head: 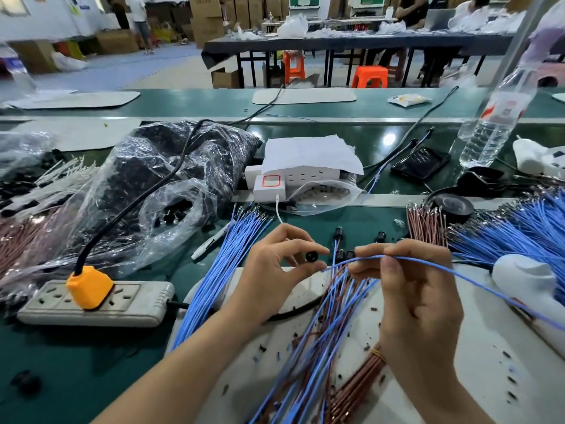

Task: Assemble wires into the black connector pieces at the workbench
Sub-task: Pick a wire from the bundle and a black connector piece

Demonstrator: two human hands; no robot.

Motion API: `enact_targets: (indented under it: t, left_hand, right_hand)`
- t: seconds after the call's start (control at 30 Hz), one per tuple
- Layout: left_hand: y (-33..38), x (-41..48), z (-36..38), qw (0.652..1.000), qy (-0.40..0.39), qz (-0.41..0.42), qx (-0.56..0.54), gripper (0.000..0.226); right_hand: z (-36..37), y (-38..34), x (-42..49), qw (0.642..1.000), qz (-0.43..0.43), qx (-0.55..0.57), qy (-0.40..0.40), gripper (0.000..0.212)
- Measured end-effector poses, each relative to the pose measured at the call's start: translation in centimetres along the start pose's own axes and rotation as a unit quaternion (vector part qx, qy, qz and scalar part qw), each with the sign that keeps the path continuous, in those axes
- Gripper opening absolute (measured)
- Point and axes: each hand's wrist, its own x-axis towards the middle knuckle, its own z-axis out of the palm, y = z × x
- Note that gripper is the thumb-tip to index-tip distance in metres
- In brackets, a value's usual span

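Above the green workbench (91,362), left hand (269,270) pinches a black connector (311,256), right hand (419,289) pinches a blue wire (477,283); cardboard boxes (208,19) stand far behind.

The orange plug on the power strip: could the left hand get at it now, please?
Probably yes: only blue wires lie between the left hand and the orange plug, though it pinches a black connector piece.

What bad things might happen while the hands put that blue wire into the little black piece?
The left hand only pinches the tiny black connector by fingertips, so it might slip and drop into the wire pile below. The right hand holds the blue wire back from its tip, so the tip may wobble and miss the connector.
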Motion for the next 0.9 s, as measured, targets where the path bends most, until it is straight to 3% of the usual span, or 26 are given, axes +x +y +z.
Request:
enact_targets:
  t: [0.17,0.4,0.9]
  left_hand:
    - [0.06,0.03,0.00,1.000,0.012,-0.007,0.012,0.021]
    - [0.38,-0.07,-0.06,1.000,0.007,-0.014,0.018,0.022]
    - [0.39,-0.22,-0.02,0.999,-0.002,-0.006,0.037,0.024]
  right_hand:
    - [0.36,0.42,-0.38,0.999,-0.022,-0.027,-0.013,0.025]
    - [-0.21,0.07,-0.05,0.998,-0.049,0.008,0.036,0.021]
    - [0.09,0.11,-0.61,0.998,-0.058,-0.001,-0.001,0.027]
